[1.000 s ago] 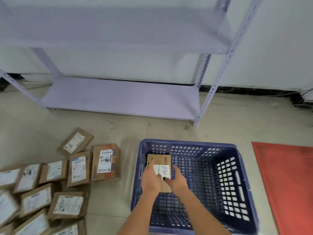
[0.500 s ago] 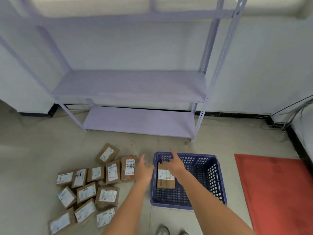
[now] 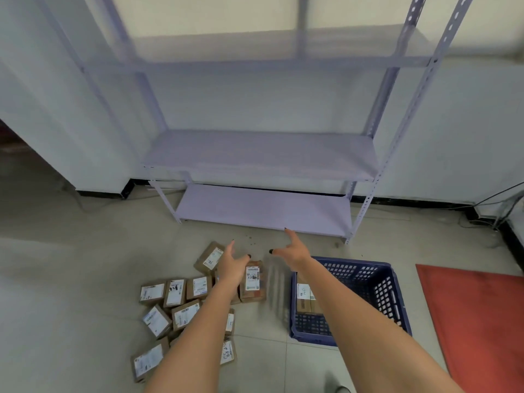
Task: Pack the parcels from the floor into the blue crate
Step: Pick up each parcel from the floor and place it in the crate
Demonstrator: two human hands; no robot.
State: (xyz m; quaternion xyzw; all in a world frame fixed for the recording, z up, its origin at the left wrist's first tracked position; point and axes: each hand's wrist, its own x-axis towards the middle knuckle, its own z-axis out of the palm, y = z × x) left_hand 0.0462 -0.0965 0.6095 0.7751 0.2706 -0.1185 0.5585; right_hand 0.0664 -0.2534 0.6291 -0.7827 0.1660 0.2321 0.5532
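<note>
Brown cardboard parcels with white labels (image 3: 181, 304) scattered on floor, left. Left hand (image 3: 232, 263) above them, fingers spread, holding nothing. Right hand (image 3: 293, 251) likewise spread, empty. Blue perforated plastic crate (image 3: 382, 293) right, one parcel inside.

Lilac metal shelving (image 3: 261, 154) against white wall (image 3: 453, 123), shelves bare, perforated uprights at right. Black skirting (image 3: 411, 200) along wall foot. Grey tiled floor (image 3: 71, 279), dark specks before lowest shelf. Red mat (image 3: 482, 321) at right edge. Cables (image 3: 499, 198) trailing in far right corner. Dark opening at left edge.
</note>
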